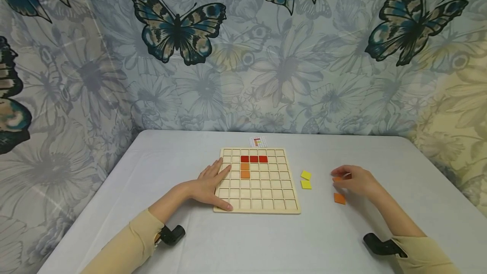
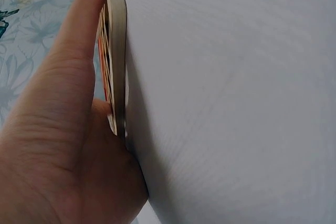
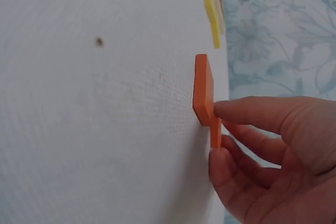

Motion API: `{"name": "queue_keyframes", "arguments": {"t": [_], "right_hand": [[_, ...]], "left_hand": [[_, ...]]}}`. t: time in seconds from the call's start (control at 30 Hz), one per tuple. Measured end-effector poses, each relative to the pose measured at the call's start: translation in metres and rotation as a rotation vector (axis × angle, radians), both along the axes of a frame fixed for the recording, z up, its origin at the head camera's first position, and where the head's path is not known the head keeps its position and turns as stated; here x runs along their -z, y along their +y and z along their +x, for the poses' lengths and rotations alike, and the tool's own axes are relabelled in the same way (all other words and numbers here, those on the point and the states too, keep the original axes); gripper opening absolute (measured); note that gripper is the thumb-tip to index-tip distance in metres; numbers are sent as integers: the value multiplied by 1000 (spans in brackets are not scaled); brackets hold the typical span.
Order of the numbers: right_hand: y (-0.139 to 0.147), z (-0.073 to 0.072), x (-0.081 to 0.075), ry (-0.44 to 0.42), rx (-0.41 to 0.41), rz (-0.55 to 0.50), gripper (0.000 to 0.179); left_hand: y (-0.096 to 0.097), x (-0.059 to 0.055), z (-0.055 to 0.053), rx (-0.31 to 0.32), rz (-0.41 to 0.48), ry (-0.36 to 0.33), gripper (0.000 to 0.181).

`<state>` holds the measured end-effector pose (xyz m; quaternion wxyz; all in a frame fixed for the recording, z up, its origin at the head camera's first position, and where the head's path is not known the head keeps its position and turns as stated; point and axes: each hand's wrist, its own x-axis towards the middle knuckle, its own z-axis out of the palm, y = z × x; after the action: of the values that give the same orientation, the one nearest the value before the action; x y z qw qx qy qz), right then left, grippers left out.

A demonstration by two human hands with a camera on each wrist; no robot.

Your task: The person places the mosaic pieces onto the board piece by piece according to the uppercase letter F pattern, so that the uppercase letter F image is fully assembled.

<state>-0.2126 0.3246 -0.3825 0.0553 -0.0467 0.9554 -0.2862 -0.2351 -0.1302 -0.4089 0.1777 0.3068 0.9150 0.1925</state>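
Observation:
My left hand point(image 1: 207, 185) spreads over the left edge of a wooden grid board point(image 1: 262, 193), its thumb near the front corner. In the left wrist view the hand point(image 2: 58, 114) lies along the board's edge point(image 2: 118, 51). Three red tiles point(image 1: 254, 159) form a row on the grid, with two orange tiles point(image 1: 245, 170) below the leftmost one. To the right of the board, my right hand point(image 1: 357, 181) pinches an orange tile point(image 3: 215, 135) at the tabletop between thumb and fingers. Another orange tile point(image 1: 340, 198) lies just in front of that hand.
Two yellow tiles point(image 1: 306, 179) lie between the board and the right hand. A small pattern card point(image 1: 258, 141) lies behind the board. White cloth point(image 1: 152, 160) covers the table, and a butterfly-printed curtain point(image 1: 236, 88) hangs behind it.

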Motion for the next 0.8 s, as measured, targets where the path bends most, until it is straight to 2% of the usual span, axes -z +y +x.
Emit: {"name": "queue_keyframes", "arguments": {"t": [0.2, 0.43, 0.63, 0.8], "right_hand": [[-5, -3, 3, -1, -11, -32, 36], [-15, -2, 6, 23, -72, -92, 38], [-16, -2, 5, 67, -65, -37, 36], [-18, -4, 7, 69, -53, -19, 36]], "left_hand": [[0, 1, -1, -1, -8, -1, 120], [0, 0, -1, -5, -8, -10, 120], [1, 1, -1, -7, -12, -13, 121], [1, 1, -2, -7, -5, -16, 122]]}}
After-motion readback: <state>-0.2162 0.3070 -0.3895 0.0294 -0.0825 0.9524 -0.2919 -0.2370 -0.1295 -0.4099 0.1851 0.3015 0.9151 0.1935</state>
